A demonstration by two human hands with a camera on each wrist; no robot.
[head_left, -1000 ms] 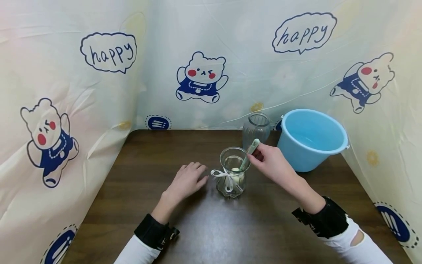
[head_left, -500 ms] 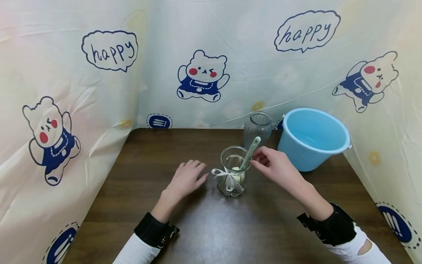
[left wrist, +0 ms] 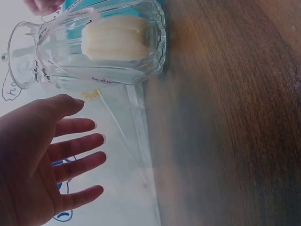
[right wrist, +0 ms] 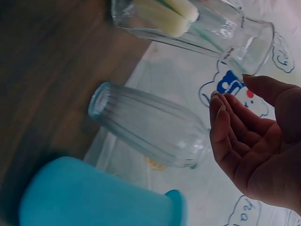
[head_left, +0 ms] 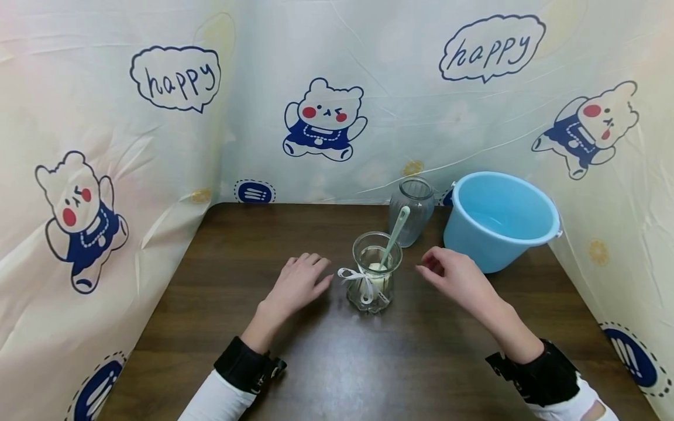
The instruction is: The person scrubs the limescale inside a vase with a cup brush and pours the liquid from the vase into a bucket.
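Observation:
A clear glass jar [head_left: 354,298] with a white ribbon bow [head_left: 367,290] stands upright mid-table. Inside it lie pale cream-coloured chunks [left wrist: 117,38]. A pale green utensil [head_left: 396,231] leans in the jar, its handle sticking out over the rim; its lower end is hidden among the chunks. Left of the jar, my left hand [head_left: 300,285] is low over the table, fingers spread and holding nothing, thumb close to the glass. My right hand [head_left: 459,279] hovers to the jar's right, apart from it, fingers loosely bent around nothing in the right wrist view.
Behind the jar, a second, greyish ribbed glass jar [head_left: 413,213] stands near the back edge. A light blue bucket [head_left: 476,248] is at the back right, beyond my right hand. The brown wooden table [head_left: 242,234] meets a printed cloth [head_left: 253,117] behind and at both sides.
My right hand has let go of the green utensil and drawn away to the right. The utensil now stands steeper, leaning in the jar on its own. My left hand has stayed put.

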